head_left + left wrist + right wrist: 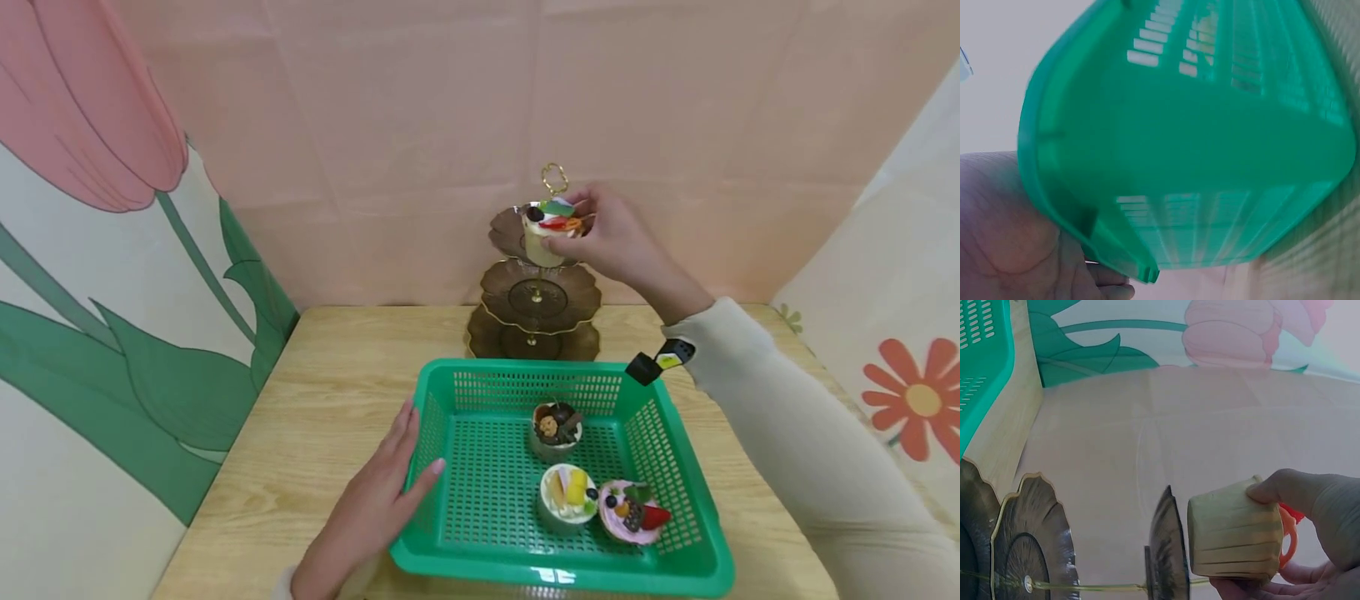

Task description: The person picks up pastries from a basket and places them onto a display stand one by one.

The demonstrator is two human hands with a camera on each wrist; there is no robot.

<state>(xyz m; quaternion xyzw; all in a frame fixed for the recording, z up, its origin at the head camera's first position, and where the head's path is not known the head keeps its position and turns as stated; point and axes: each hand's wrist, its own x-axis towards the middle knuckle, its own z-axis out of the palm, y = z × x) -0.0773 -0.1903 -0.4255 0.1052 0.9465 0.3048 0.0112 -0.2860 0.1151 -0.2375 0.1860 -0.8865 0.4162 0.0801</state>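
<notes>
My right hand (611,233) grips a cupcake (546,242) in a pale yellow cup, topped with red, green and dark pieces. It is held close over the top plate of a three-tier brown stand (540,296) with gold edges. In the right wrist view, the base of the cupcake (1235,531) faces the top plate (1169,544), with only a narrow gap between them. My left hand (375,492) rests on the left rim of a green basket (442,533), fingers mostly straight. In the left wrist view, the palm (1010,225) lies against the basket rim.
Inside the basket sit a chocolate-topped cupcake (555,433), a cream one with yellow fruit (567,500) and a pink one with a strawberry (633,512). The stand rises behind the basket on a wooden table (360,358), near the pink backdrop (405,167). A gold ring handle (555,179) tops the stand.
</notes>
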